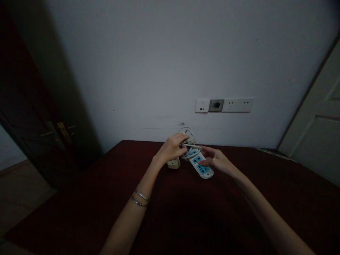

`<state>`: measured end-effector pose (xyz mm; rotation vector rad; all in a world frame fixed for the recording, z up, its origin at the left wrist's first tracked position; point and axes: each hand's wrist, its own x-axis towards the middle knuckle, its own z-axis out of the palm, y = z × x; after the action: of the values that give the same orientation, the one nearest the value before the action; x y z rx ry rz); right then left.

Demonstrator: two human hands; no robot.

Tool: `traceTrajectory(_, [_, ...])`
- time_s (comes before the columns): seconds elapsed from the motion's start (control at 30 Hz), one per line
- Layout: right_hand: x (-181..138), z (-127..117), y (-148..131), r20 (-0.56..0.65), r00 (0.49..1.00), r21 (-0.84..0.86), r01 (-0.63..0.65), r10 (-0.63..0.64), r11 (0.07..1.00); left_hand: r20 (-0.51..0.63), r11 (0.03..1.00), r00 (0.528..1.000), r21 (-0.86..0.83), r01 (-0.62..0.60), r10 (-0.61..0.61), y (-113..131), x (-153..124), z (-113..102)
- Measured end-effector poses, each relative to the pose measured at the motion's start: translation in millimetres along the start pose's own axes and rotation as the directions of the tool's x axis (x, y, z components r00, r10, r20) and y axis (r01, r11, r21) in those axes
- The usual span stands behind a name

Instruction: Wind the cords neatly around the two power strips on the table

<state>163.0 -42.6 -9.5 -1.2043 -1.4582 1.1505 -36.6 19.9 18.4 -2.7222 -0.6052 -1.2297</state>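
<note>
A white power strip [203, 169] with blue sockets lies over the far part of a dark red table [106, 198]. My right hand [216, 160] grips the strip from the right, thumb pressed on its top. A white cord [191, 150] is looped around the strip's far end. My left hand [172, 147] is closed on that bundle of cord loops above the strip. A cream plug [174, 164] hangs just below my left hand, touching the table. Two thin bangles sit on my left wrist.
A row of wall sockets [224, 105] is set in the white wall above the table's far edge. A dark wooden door [34, 117] with a brass latch stands at the left. A pale door [318, 131] is at the right.
</note>
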Motion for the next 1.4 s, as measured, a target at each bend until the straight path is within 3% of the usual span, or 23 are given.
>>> traceTrajectory(0.33, [-1, -2, 0, 0.006, 1.0, -0.004, -0.027, 0.027, 1.0, 0.126, 0.994, 0.989, -0.066, 0.091, -0.082, 2, 1, -11])
traceTrajectory(0.57, [-5, 3, 0, 0.09, 0.996, -0.009, -0.022, 0.023, 1.0, 0.183, 0.915, 0.957, -0.298, 0.271, -0.223, -6, -3, -8])
traceTrajectory(0.73, [-3, 4, 2, 0.04, 0.999, -0.042, -0.004, 0.005, 0.999, 0.291, 0.896, 0.933, -0.321, 0.306, -0.214, -11, -4, -11])
traceTrajectory(0.9, [-2, 3, 6, 0.019, 0.997, -0.002, -0.07, 0.07, 0.998, 0.385, 0.875, 0.905, -0.358, 0.326, -0.18, -17, -6, -9])
traceTrajectory(1.03, [-2, 2, 9, 0.079, 0.994, 0.071, -0.075, 0.07, 0.995, 0.355, 0.9, 0.926, -0.351, 0.26, -0.129, -19, -5, -3])
traceTrajectory(1.13, [0, 1, 13, 0.097, 0.994, 0.088, -0.057, 0.048, 0.994, 0.313, 0.893, 0.937, -0.359, 0.27, -0.157, -19, -5, 5])
traceTrajectory(1.27, [2, 2, 14, 0.033, 0.999, 0.118, -0.046, 0.043, 0.992, 0.243, 0.884, 0.949, -0.375, 0.281, -0.199, -19, -4, 12])
traceTrajectory(1.4, [2, 8, 8, -0.027, 0.997, 0.268, -0.062, 0.072, 0.961, 0.171, 0.922, 0.966, -0.307, 0.238, -0.193, -15, -2, 16])
